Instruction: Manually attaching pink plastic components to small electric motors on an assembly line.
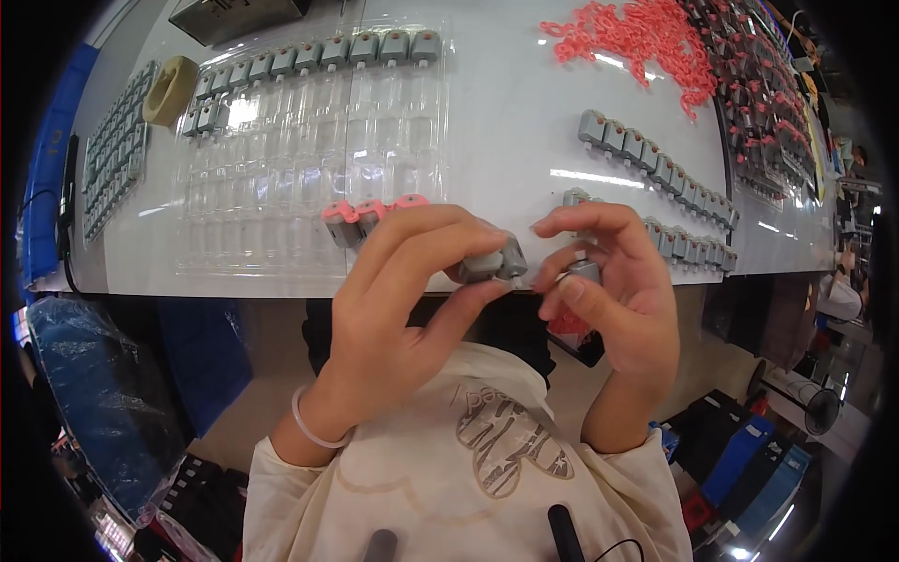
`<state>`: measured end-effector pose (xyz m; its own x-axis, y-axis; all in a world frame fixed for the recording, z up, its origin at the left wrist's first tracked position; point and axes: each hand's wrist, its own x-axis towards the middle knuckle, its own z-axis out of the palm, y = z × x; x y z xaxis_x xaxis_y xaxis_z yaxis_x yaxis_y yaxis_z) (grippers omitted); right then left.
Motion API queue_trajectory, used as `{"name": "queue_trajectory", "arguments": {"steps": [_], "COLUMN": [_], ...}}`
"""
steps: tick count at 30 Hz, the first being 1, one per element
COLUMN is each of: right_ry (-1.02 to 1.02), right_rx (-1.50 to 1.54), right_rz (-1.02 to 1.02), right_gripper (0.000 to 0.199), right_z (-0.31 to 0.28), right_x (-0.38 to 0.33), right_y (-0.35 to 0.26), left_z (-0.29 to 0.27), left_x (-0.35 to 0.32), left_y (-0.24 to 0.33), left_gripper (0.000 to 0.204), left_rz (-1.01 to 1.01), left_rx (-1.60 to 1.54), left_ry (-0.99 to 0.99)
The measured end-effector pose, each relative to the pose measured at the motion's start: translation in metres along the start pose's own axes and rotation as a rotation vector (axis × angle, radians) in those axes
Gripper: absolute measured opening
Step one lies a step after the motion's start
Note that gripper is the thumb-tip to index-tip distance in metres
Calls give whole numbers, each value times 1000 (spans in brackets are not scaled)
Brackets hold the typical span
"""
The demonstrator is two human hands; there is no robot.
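Note:
Above the table's near edge, my left hand [384, 300] is closed on small grey motors [511, 260]; at least two show between thumb and fingers. My right hand [629, 290], just to its right, has its fingers curled round another small grey motor [585, 270] with a pale shaft pointing up. The hands are close together but apart. Beyond the left hand, a few motors with pink caps [371, 215] stand at the edge of a clear plastic tray [281, 201], partly hidden by my fingers. Grey motors [365, 49] fill that tray's far row.
On the right, grey motors stand in slanting rows [646, 153], with a heap of pink plastic parts [646, 37] behind. A packed tray of motors [117, 155] and a beige tape roll [170, 91] lie at left. A metal box [234, 19] sits at the back.

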<state>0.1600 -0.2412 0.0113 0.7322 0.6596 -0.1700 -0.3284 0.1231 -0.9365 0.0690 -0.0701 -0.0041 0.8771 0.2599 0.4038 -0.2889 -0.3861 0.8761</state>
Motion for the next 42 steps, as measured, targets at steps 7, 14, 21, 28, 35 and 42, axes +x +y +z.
{"name": "queue_trajectory", "arguments": {"steps": [7, 14, 21, 28, 35, 42], "right_ry": [-62, -25, -31, 66, 9, -38], "right_rx": [-309, -490, -800, -1538, -1609, -1490], "right_rz": [-205, -120, -286, -621, -616, -512], "right_gripper": [40, 27, 20, 29, 41, 43], "right_z": [-38, -46, -17, 14, 12, -1], "right_x": [1, 10, 39, 42, 27, 22], "right_y": [-14, -34, -38, -4, -6, -20], "left_z": [-6, -13, -19, -25, -25, -24], "left_x": [5, 0, -5, -8, -9, -10], "left_y": [-1, 1, 1, 3, -1, -3], "left_gripper": [36, 37, 38, 38, 39, 37], "left_rz": [-20, -38, -23, -6, -5, 11], "left_rx": [43, -37, -38, -11, -61, -43], "left_ry": [74, 85, 111, 108, 141, 127]}}
